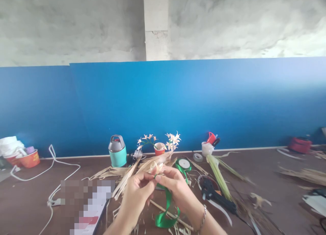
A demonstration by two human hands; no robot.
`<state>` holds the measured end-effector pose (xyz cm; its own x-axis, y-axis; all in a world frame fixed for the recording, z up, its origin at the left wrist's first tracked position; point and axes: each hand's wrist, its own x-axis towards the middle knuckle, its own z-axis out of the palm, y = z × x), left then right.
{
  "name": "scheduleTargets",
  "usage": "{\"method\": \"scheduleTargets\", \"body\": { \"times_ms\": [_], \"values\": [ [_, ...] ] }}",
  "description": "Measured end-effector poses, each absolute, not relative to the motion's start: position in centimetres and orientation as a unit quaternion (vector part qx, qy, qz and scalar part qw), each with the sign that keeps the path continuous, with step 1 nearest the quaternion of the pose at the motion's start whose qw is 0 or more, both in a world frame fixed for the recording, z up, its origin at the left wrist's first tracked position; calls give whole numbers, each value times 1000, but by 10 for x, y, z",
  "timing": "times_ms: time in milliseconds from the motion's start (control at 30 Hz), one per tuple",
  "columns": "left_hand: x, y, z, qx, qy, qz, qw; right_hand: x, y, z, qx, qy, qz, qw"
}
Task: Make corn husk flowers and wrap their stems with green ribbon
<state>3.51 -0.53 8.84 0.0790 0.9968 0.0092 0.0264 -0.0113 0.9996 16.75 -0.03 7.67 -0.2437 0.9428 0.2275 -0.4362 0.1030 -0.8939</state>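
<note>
My left hand (139, 190) and my right hand (177, 187) meet over the middle of the table, fingers pinched together. Between them is a small pale flower (156, 167) that looks made of dried corn husk. My left fingers are closed at its base, partly hidden by my thumbs. The right hand pinches a green ribbon (168, 202) against that base, and the loose length hangs down in a loop to the table. Behind my right hand lies a ribbon spool (183, 164). Dried husks (127, 179) spread around my left hand.
A black glue gun (216, 196) with its cord lies to the right, near green stalks (219, 177). Farther back stand a teal container (118, 153), a red cup (159, 149) by husk flowers (173, 139), and a tape roll (198, 157). White cable (54, 163) loops at left.
</note>
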Motion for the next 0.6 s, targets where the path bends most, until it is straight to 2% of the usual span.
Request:
{"method": "scheduleTargets", "body": {
  "times_ms": [333,600],
  "values": [
    [35,-4,93,557,465,432,535,157,-5,83,-222,-404,661,592],
    [24,-4,88,416,346,367,756,157,-3,70,-161,-400,720,543]
  ]
}}
